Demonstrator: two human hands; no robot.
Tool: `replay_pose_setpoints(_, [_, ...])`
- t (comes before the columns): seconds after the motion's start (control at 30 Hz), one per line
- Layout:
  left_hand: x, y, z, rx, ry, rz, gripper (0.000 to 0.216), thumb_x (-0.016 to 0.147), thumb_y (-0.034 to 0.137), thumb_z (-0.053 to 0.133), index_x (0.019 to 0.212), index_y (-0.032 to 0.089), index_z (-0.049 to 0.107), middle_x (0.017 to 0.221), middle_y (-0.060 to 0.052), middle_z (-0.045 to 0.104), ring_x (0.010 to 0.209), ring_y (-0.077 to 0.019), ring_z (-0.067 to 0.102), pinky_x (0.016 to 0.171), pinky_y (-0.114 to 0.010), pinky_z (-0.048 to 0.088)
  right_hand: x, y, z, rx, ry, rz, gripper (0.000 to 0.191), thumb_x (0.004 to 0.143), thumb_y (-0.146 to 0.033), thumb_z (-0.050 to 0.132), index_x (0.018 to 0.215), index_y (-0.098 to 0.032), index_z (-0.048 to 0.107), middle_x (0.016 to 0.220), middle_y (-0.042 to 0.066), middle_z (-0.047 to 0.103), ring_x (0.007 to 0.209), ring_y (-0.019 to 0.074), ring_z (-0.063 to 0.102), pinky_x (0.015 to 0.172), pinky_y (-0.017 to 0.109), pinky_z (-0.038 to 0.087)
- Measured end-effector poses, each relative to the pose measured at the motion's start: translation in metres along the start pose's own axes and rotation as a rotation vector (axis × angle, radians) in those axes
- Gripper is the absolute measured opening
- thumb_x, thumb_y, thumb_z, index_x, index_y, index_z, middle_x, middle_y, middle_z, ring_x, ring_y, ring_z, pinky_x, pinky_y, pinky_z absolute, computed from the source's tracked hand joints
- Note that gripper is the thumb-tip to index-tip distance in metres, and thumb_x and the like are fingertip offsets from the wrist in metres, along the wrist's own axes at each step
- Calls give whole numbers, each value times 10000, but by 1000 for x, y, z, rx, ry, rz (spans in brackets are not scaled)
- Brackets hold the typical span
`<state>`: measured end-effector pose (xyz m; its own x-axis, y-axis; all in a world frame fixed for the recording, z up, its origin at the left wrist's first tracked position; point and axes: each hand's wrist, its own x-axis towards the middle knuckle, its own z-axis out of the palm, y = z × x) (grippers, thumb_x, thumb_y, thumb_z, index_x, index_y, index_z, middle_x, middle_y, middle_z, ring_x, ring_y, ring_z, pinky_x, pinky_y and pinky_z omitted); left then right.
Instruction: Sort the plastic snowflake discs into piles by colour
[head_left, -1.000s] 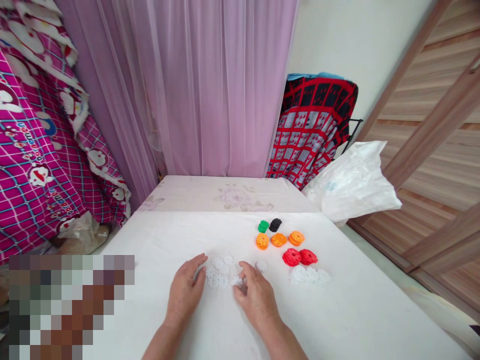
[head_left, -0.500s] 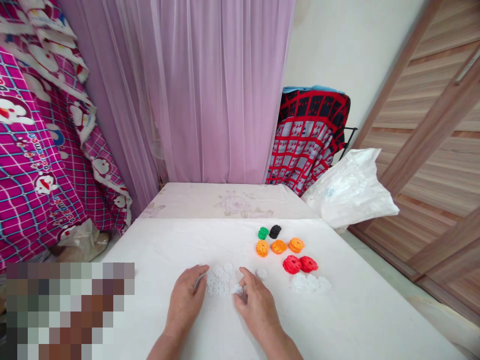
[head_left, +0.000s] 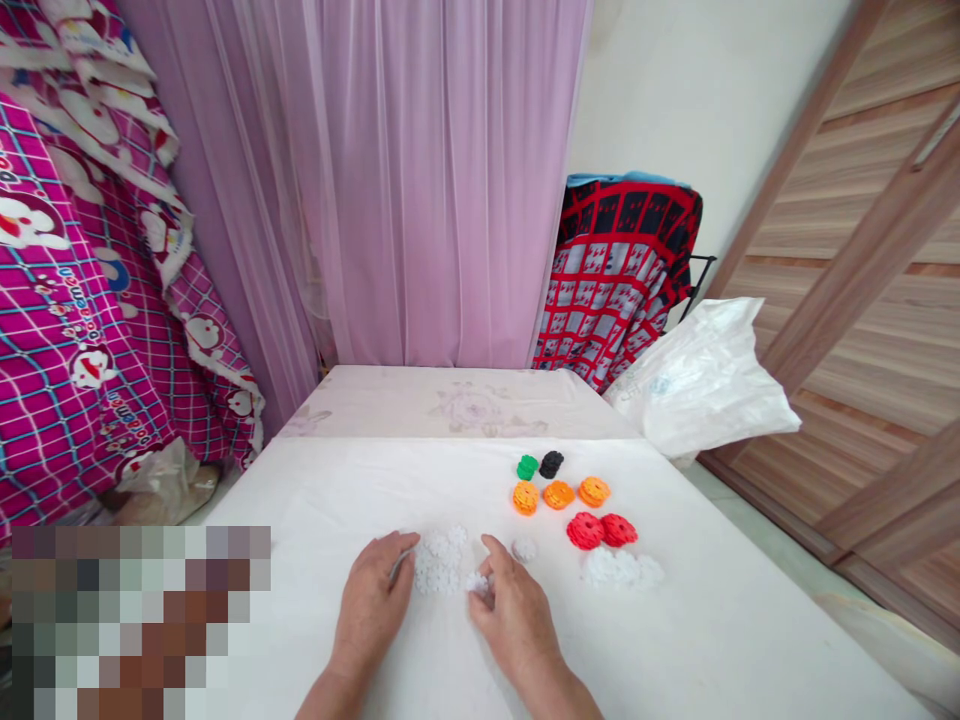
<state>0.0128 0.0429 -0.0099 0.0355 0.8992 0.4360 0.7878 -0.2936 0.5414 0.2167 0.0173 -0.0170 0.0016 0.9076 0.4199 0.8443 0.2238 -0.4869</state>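
Both my hands rest on a white table on either side of a small cluster of white snowflake-shaped plastic pieces. My left hand lies at the cluster's left edge, fingers curled and touching the pieces. My right hand pinches one white piece between thumb and fingers at the cluster's right. A single white piece lies just beyond my right hand. Further right sit stacks of white pieces, red pieces, orange pieces, a green stack and a black stack.
A pink curtain hangs behind the table. A magenta patterned blanket is at the left, a red checked cloth on a rack and a white plastic bag at the right. A wooden door fills the right side.
The view shifted slightly between the first frame and now. My hands stayed at the white cluster, closing in a little around it; my right fingers keep pinching a white piece.
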Motion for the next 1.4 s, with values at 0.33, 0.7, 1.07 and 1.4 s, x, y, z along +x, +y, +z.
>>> replay_pose_setpoints(0.33, [1,3,-2,-17,-55,-13,330,871,319,444,1042,260,721,1048,-45,747,1094,-274,652,1026,-510,454,0,3,-2,27,-14,-58,634,653,-85,542,1276,-195,494,860,-6,685,669,142,625,672,251,506])
replay_pose_setpoints(0.7, [0,8,-4,-23,-70,-33,333,866,269,439,1056,258,713,1059,-44,744,1098,-262,647,1039,-522,430,2,-1,-11,-10,-66,-22,547,676,-100,560,1214,-201,557,872,4,700,693,145,635,700,254,494])
replay_pose_setpoints(1.07, [4,14,-7,-39,-88,-33,307,864,277,448,1011,251,716,1010,-39,751,1105,-249,637,1028,-480,440,19,-1,-41,109,-52,156,658,687,-230,577,1331,-196,449,886,-13,676,673,135,587,687,273,463])
replay_pose_setpoints(1.4, [4,16,-8,-33,-92,-27,321,872,307,435,1022,251,713,1027,-37,749,1118,-252,628,1038,-470,429,35,20,-77,37,59,380,660,703,-280,587,1342,-196,445,921,8,668,624,135,579,646,279,431])
